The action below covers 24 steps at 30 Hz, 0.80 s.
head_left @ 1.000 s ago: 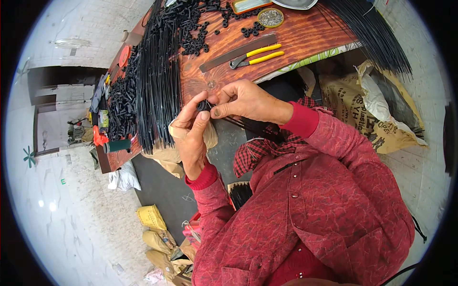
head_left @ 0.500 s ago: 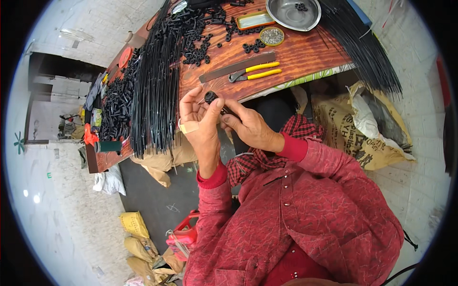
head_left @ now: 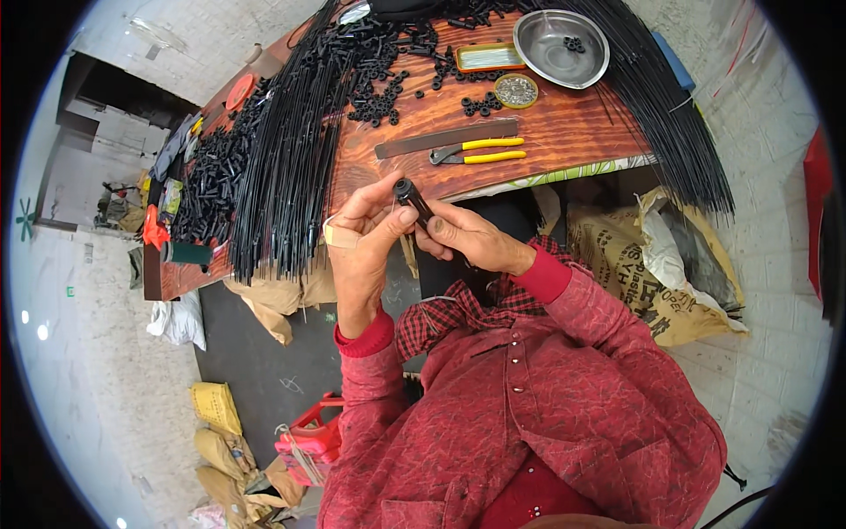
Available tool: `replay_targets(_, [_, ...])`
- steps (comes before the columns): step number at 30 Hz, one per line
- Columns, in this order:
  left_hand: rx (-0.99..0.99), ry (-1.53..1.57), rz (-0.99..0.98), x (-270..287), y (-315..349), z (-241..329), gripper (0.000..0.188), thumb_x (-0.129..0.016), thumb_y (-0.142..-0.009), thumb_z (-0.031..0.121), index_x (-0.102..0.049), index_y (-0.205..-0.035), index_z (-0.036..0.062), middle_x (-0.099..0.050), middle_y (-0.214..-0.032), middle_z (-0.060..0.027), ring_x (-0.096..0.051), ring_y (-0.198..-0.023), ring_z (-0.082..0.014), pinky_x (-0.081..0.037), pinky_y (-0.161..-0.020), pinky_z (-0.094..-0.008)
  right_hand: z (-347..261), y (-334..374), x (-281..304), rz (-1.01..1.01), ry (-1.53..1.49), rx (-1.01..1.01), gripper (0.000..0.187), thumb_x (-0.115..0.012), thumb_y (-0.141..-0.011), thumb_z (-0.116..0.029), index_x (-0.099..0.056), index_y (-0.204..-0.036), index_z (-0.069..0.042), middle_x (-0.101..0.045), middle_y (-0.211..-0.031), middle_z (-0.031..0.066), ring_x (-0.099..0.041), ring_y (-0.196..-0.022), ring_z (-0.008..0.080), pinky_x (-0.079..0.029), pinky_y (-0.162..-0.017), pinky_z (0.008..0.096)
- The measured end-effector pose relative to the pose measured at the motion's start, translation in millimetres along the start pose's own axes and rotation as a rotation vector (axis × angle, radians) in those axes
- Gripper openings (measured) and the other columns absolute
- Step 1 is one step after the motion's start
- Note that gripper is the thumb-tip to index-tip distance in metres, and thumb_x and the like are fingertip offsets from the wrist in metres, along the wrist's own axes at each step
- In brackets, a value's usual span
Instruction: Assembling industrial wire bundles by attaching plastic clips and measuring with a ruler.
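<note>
A short black plastic tube (head_left: 418, 204) with a round, ringed end points up and away from me, held between my two hands in front of the table edge. My left hand (head_left: 361, 242), with a beige plaster on it, pinches the tube near its ringed end between thumb and fingers. My right hand (head_left: 480, 240) grips the tube's lower part, thumb on top; its lower end is mostly hidden by those fingers. Yellow-handled pliers (head_left: 480, 152) lie on the table beyond my hands, beside a flat dark strip (head_left: 445, 139).
The wooden table (head_left: 564, 141) bears bundles of long black rods (head_left: 286, 176), heaps of black plastic parts (head_left: 211, 194), a metal bowl (head_left: 551, 57), a round dish of small pieces (head_left: 515, 91) and a rectangular tin (head_left: 489, 57). A tan sack (head_left: 617, 242) stands at right; a red stool (head_left: 313, 436) is lower left.
The tube has come into fuller view, its ringed end tipped upward between my hands. My left hand has shifted slightly left and down. The whole view has shifted a little.
</note>
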State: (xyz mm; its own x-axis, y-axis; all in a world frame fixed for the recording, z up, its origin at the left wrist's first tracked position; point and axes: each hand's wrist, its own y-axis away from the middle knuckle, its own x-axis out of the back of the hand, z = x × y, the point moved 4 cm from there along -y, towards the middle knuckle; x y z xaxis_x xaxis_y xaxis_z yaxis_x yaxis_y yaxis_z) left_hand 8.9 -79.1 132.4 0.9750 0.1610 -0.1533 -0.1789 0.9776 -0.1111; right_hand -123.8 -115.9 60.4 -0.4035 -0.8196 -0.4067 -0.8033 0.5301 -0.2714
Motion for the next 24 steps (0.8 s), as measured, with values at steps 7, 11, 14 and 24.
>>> replay_targets(7, [-0.022, -0.060, -0.004, 4, 1, -4, 0.039, -0.073, -0.088, 0.001, -0.064, -0.126, -0.0028, -0.072, -0.109, -0.0130, -0.067, -0.088, -0.0110, -0.054, -0.079, -0.0227, -7, 2, -1, -0.043, -0.028, -0.014, 0.054, -0.039, -0.106, -0.049, -0.046, -0.135, -0.003, -0.044, -0.081, -0.0021, -0.041, -0.069, 0.0071, -0.035, -0.064, 0.0212])
replay_targets(11, [-0.025, -0.071, 0.016, -3, 4, 3, 0.038, -0.071, -0.088, -0.003, -0.064, -0.125, -0.0026, -0.071, -0.103, -0.0077, -0.066, -0.089, -0.0112, -0.054, -0.081, -0.0247, -9, 4, -3, 0.031, 0.029, 0.003, 0.054, -0.037, -0.106, -0.050, -0.046, -0.134, -0.003, -0.045, -0.082, -0.0013, -0.041, -0.069, 0.0069, -0.036, -0.064, 0.0213])
replay_targets(14, [-0.035, -0.115, 0.031, -4, 3, 4, 0.038, -0.071, -0.087, -0.004, -0.064, -0.125, -0.0034, -0.070, -0.103, -0.0076, -0.066, -0.090, -0.0100, -0.053, -0.082, -0.0226, -5, 3, 0, 0.017, 0.025, 0.001, 0.056, -0.036, -0.107, -0.048, -0.037, -0.145, -0.006, -0.046, -0.082, -0.0016, -0.041, -0.069, 0.0069, -0.037, -0.065, 0.0213])
replay_targets(24, [0.016, -0.062, 0.028, -16, -1, 7, 0.028, -0.066, -0.085, -0.008, -0.062, -0.113, -0.0031, -0.064, -0.092, -0.0035, -0.063, -0.078, -0.0075, -0.052, -0.072, -0.0218, -3, 2, -1, 0.147, 0.101, 0.041, 0.060, -0.038, -0.108, -0.042, -0.028, -0.155, -0.007, -0.047, -0.081, -0.0027, -0.042, -0.069, 0.0066, -0.039, -0.065, 0.0212])
